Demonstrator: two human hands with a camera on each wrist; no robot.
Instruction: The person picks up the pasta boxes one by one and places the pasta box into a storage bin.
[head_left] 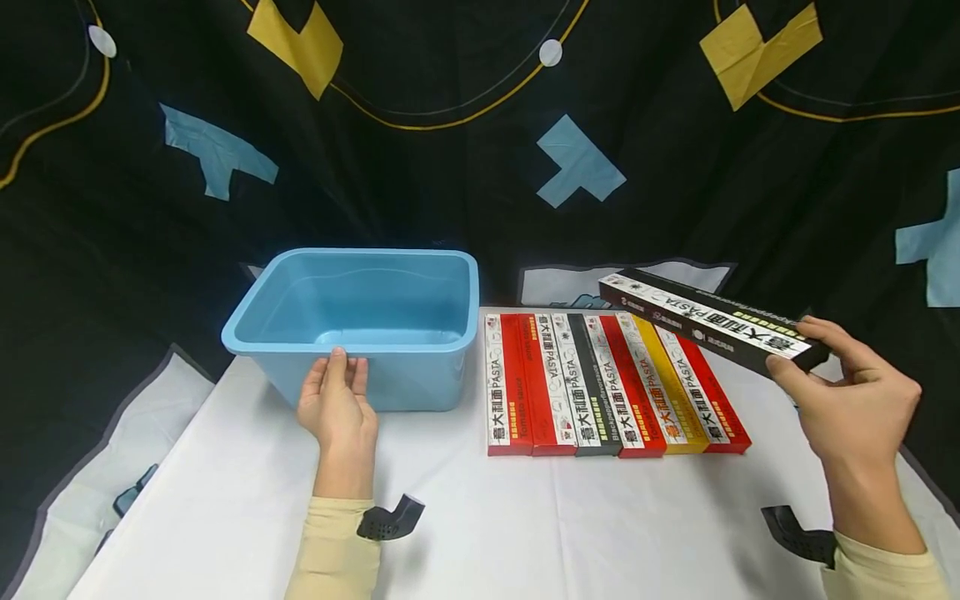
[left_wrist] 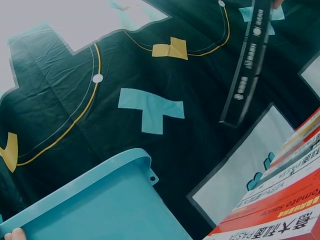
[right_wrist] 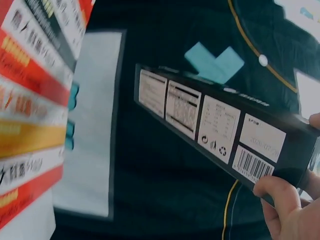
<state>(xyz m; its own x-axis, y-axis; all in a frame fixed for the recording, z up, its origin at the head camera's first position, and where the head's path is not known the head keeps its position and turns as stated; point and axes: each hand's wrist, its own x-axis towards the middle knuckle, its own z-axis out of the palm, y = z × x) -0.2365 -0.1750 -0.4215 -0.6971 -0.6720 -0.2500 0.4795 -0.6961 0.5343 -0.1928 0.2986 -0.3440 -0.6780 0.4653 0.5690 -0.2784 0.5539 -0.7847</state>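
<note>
My left hand [head_left: 339,404] pinches the front rim of a light blue plastic bin [head_left: 405,379], thumb at the lip and fingers against the outer wall. In the left wrist view, fingertips show at the rim of the bin [left_wrist: 105,200]. To the right, my right hand [head_left: 862,392] grips one end of a black pasta box [head_left: 705,317], raised above the table and tilted. The right wrist view shows the label side of that pasta box [right_wrist: 215,125], with a barcode near my thumb. Several red, yellow and dark grey pasta boxes [head_left: 607,383] lie side by side between the hands.
A white cloth covers the table [head_left: 480,525]. Behind it hangs a black cloth [head_left: 465,183] with yellow and blue patches. A dark wrist mount [head_left: 392,518] sits on the left sleeve, another mount [head_left: 798,533] on the right.
</note>
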